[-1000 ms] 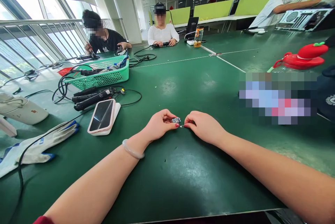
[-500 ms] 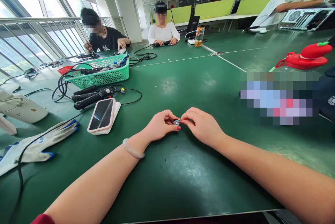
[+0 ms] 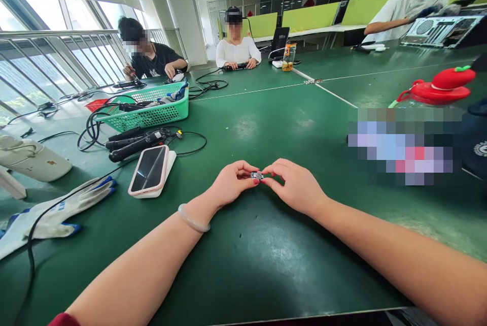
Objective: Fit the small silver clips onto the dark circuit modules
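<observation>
A small silver-and-black piece, too small to name, is held just above the green table in the middle of the view. My left hand pinches its left side between thumb and fingers; a pale bangle circles that wrist. At the piece's right end, the thumb and forefinger of my right hand touch it from two sides. The fingertips cover its ends. Nearest to my left hand lies a phone in a pink case, resting on a white object.
Left of my arm are a white-and-blue work glove, black corded tools and a green basket of cords. A red-lidded container stands right. Across the green table sit two people; another handles a metal computer case.
My right thumb and forefinger have spread slightly around the piece's right end, and the piece looks turned flatter. The person at far right has shifted their arms over the case.
</observation>
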Demonstrator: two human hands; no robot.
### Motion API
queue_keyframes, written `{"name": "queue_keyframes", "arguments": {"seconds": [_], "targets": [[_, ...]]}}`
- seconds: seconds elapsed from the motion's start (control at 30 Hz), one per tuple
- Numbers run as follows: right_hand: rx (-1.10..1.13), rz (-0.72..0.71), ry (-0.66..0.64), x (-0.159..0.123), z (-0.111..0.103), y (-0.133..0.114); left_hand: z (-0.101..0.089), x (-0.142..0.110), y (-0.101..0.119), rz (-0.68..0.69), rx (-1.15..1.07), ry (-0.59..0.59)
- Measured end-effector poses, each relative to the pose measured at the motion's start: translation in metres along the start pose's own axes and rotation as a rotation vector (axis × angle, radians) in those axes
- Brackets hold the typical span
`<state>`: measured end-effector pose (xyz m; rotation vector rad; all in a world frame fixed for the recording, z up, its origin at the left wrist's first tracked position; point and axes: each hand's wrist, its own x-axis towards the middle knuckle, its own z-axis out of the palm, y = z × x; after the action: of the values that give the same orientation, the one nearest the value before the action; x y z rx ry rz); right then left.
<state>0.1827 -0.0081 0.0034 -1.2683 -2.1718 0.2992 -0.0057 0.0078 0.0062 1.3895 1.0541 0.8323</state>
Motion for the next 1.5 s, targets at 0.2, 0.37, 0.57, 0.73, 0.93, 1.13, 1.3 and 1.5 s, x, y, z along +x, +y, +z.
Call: {"name": "queue_keyframes", "arguments": {"seconds": [0.2, 0.37, 0.57, 0.73, 0.93, 1.13, 1.3, 1.5], "targets": [[-0.07, -0.049, 0.011, 0.0, 0.007, -0.002, 0.005, -0.005, 0.006, -0.091, -0.177, -0.09], [-0.094, -0.089, -0.025, -0.001, 0.01, -0.002, 0.004, -0.006, 0.004, -0.067, -0.038, -0.07], [-0.087, -0.021, -0.015, 0.002, 0.006, 0.003, -0.034, -0.005, 0.006, 0.204, 0.849, 0.281], [-0.078, 0.047, -0.026, 0.002, 0.001, 0.005, -0.064, -0.014, 0.02, -0.084, 1.33, 0.466], [-0.075, 0.057, -0.019, 0.001, -0.001, 0.008, -0.074, -0.019, 0.027, -0.238, 1.369, 0.512], [-0.06, 0.082, -0.041, 0.003, 0.0, 0.012, -0.084, -0.013, 0.022, -0.275, 1.301, 0.565], [-0.014, 0.099, -0.057, 0.004, 0.001, 0.013, -0.09, -0.001, 0.006, -0.203, 1.134, 0.654], [0.065, 0.041, -0.135, 0.005, 0.004, 0.013, -0.073, 0.01, -0.007, -0.095, 0.923, 0.522]]}}
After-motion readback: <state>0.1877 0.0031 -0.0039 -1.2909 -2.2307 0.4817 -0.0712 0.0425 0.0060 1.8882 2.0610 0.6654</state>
